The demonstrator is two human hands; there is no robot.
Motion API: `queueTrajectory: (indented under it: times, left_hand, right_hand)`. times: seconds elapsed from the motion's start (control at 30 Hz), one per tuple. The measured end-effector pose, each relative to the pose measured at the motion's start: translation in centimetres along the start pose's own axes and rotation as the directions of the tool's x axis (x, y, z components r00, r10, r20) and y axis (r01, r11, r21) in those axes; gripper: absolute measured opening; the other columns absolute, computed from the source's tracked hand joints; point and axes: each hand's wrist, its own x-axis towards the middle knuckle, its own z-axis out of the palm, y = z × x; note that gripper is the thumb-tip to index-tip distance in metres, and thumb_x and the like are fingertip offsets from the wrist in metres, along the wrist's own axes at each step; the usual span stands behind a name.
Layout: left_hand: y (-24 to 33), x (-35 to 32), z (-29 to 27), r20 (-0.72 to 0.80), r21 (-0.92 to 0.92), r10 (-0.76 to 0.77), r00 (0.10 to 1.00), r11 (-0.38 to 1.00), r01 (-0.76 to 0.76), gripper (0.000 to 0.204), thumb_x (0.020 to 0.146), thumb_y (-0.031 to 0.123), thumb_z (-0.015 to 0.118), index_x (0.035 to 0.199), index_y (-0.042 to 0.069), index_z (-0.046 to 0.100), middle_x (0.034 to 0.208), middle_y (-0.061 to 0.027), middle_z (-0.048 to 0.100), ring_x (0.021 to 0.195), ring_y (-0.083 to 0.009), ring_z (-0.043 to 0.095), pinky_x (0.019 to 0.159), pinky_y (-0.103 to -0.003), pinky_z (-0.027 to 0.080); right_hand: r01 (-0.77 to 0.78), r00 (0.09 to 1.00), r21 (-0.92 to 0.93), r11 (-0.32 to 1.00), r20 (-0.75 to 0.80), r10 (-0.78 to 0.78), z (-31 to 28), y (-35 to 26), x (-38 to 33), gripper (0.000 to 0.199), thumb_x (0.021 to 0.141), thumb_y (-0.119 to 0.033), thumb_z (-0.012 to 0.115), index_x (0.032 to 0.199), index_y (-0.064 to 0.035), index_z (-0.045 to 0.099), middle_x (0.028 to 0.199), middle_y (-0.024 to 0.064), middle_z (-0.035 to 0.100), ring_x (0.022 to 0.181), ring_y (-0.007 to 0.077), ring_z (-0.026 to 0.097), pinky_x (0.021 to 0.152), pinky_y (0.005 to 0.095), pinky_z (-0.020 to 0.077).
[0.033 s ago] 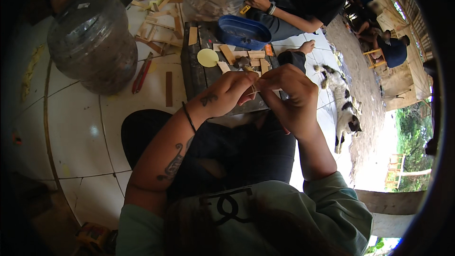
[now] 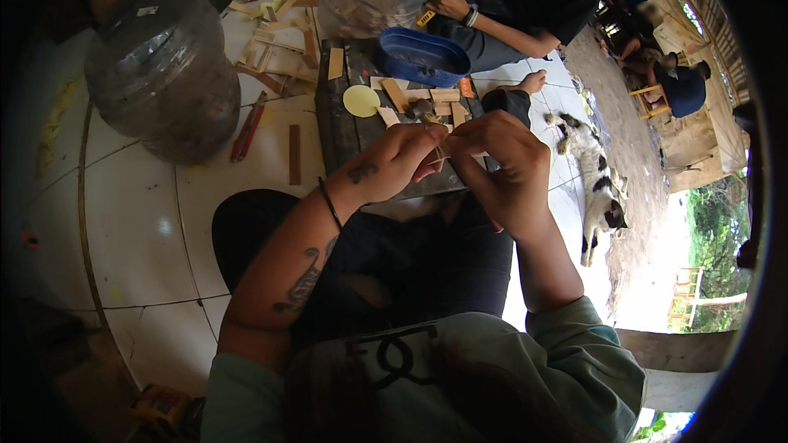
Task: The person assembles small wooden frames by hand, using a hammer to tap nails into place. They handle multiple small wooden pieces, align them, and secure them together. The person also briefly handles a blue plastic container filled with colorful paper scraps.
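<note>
A small pale wooden sliver (image 2: 440, 154) is pinched between the left hand (image 2: 392, 166) and right hand (image 2: 501, 166); fitting seems underway, and steady fingertip alignment is called for next

Bowl (image 2: 423, 56) on board (image 2: 345, 127) (jug (image 2: 164, 74) left)

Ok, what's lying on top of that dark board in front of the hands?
On the dark board: a pale round disc, short wooden strips and a blue tray. The hands cover its near edge.
</note>
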Motion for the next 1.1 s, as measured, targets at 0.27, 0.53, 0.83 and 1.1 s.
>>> queueTrajectory:
  times: [0.27, 0.53, 0.83, 1.1]
  left_hand:
    - [-1.4, -0.3, 1.6, -0.374, 0.095, 0.219, 0.901, 0.976, -0.198, 0.051, 0.1, 0.039, 0.03, 0.068, 0.006, 0.05, 0.054, 0.0017, 0.045, 0.049, -0.0065, 0.042, 0.048, -0.022, 0.034]
    - [-2.7, -0.7, 2.0, -0.465, 0.225, 0.402, 0.789, 0.915, -0.334, 0.053, 0.1, 0.038, 0.02, 0.07, 0.005, 0.048, 0.057, -0.0072, 0.046, 0.049, -0.0168, 0.045, 0.057, -0.031, 0.042]
    - [-2.6, -0.8, 2.8, -0.445, 0.215, 0.418, 0.792, 0.908, -0.359, 0.049, 0.1, 0.037, 0.021, 0.069, 0.007, 0.044, 0.058, -0.0047, 0.041, 0.053, -0.0173, 0.041, 0.068, -0.036, 0.04]
    - [-2.3, -1.4, 3.6, -0.426, 0.319, 0.451, 0.784, 0.886, -0.336, 0.046, 0.099, 0.038, 0.023, 0.071, 0.008, 0.044, 0.058, -0.0045, 0.04, 0.054, -0.0164, 0.038, 0.068, -0.036, 0.039]
  right_hand:
    - [-0.2, 0.718, 0.739, 0.643, -0.336, 0.61, 1.6, 4.9, -4.6, 0.007, 0.085, 0.001, 0.061, 0.09, -0.004, 0.057, 0.085, -0.0004, 0.059, 0.078, 0.0059, 0.054, 0.071, 0.0192, 0.0412]
    - [-0.352, 0.796, 0.847, 0.398, 0.048, 0.603, 8.3, 1.5, -17.4, 0.006, 0.085, 0.003, 0.06, 0.086, -0.0034, 0.06, 0.089, 0.0035, 0.064, 0.084, 0.0089, 0.058, 0.077, 0.0241, 0.0463]
    - [-0.692, 0.651, 0.722, 0.028, 0.606, 0.458, 16.9, 3.2, -22.3, 0.009, 0.082, -0.006, 0.066, 0.09, -0.0047, 0.064, 0.085, 0.0038, 0.067, 0.079, 0.0108, 0.063, 0.07, 0.0251, 0.0502]
    - [-0.508, 0.671, 0.843, -0.177, 0.516, 0.532, 15.0, 3.8, -21.0, 0.009, 0.078, -0.005, 0.066, 0.087, -0.0036, 0.068, 0.081, 0.0031, 0.067, 0.072, 0.0088, 0.061, 0.06, 0.0223, 0.0469]
